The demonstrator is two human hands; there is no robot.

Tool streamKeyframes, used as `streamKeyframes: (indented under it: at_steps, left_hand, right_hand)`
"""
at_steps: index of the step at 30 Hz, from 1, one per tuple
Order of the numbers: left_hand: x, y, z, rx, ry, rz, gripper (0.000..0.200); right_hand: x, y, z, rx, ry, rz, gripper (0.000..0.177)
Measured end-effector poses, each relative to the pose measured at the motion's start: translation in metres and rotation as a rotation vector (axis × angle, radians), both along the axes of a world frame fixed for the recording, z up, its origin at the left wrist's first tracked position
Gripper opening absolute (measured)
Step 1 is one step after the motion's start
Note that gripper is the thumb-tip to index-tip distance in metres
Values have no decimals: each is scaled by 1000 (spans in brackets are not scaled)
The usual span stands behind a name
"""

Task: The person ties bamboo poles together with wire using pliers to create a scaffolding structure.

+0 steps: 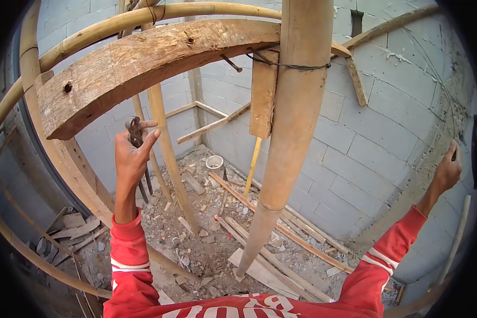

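My left hand (132,153) is closed around a pair of pincers (134,126), jaws up, with the handles hanging below my wrist. It is just under a thick wooden plank (159,58) that has nails in it. My right hand (448,168) is raised at the far right, its fingers pinched at the lower end of a thin wire (441,82) that runs up along the wall. Dark tie wire (307,67) wraps a thick upright bamboo pole (297,116) beside a short wood block (263,95). A bent nail (231,63) sticks out under the plank.
A grey block wall (355,138) stands behind and to the right. Bamboo poles (85,42) cross at the upper left. Far below, the rubble-strewn ground (196,249) holds loose boards (286,228) and a white bucket (214,162).
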State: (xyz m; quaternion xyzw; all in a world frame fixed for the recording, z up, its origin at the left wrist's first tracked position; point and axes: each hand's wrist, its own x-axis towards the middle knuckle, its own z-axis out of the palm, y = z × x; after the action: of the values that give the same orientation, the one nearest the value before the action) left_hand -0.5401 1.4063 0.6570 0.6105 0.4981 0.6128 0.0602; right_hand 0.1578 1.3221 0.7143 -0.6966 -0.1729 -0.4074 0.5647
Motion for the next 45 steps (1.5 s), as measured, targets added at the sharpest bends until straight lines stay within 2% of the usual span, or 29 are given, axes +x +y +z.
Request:
streamKeyframes:
  at_steps: [1,2,3,4,5,6,9,12,14,16,18,20,22,23,25,26,28,29,30,31,32,34,36,38,39,41,42,44,45]
  left_hand:
    - [6,12,6,-1,-4,-8,29]
    - [17,25,15,127,110,28,32]
    - [29,37,25,255,224,64,35]
    - [48,47,37,371,233,76,35]
    - [65,58,50,488,241,90,35]
    - [72,76,61,490,240,87,35]
    - [92,105,76,815,355,40,37]
    - [105,90,79,582,217,88,37]
    - [103,94,73,660,114,79,36]
    - [96,97,69,634,42,65,34]
    - [89,100,69,609,-31,48,32]
    - [83,104,69,650,-143,44,30]
    - [79,107,70,694,-198,50,29]
    - [77,108,68,657,-142,61,31]
    - [81,104,70,617,-80,76,33]
    - [85,105,71,603,14,80,35]
    - [93,101,77,586,113,91,37]
    - [96,99,80,428,139,-41,39]
    - [98,94,79,249,134,-158,40]
    - [100,89,78,63,131,-251,41]
    - [99,83,73,61,130,-245,41]
    - [96,69,61,-246,168,-330,41]
    - [87,55,47,-219,139,-308,40]
    - [74,49,39,-12,-113,-201,39]
    - [75,50,42,-15,-108,-203,39]
    - [77,54,50,138,-235,-100,41]
    - [77,62,54,128,-237,-96,41]
    - [84,87,64,154,-20,-151,54]
    - [88,99,68,156,65,-195,59]
  right_hand:
    - [-19,20,21,-2,-309,-58,36]
    - [-48,38,50,-80,-309,-10,34]
    - [-75,64,75,-74,-418,-73,33]
    - [-112,76,100,-163,-495,47,32]
    - [-140,93,120,-127,-595,83,31]
    - [-169,102,136,-96,-646,150,31]
    - [-222,108,168,-87,-704,121,30]
    - [-240,98,186,79,-614,264,32]
    - [-211,118,205,217,-489,264,24]
    - [-207,133,213,196,-485,233,25]
    - [-206,147,212,7,-767,466,24]
    - [-235,139,195,-188,-781,730,23]
    - [-250,140,179,-214,-935,818,20]
    - [-259,138,173,-215,-929,817,20]
    - [-272,136,165,-264,-830,1240,18]
    - [-273,143,165,-262,-827,1246,18]
    - [-276,157,167,-221,-1157,1318,18]
    - [-270,157,172,-359,-1086,1314,19]
    - [-268,149,175,-359,-1085,1323,19]
    - [-266,138,176,-488,-1007,1212,20]
    - [-264,133,176,-609,-927,1096,20]
    - [-259,133,172,-619,-927,1042,20]
    - [-256,133,164,-467,-1052,968,21]
    - [-253,134,160,-409,-1103,978,21]
    - [-252,134,158,-352,-1152,989,22]
    - [-253,134,162,-401,-1090,1003,22]
    - [-255,136,163,-444,-1028,1017,22]
    - [-260,139,164,-361,-1063,1141,19]
    - [-263,133,170,-480,-1067,1045,17]
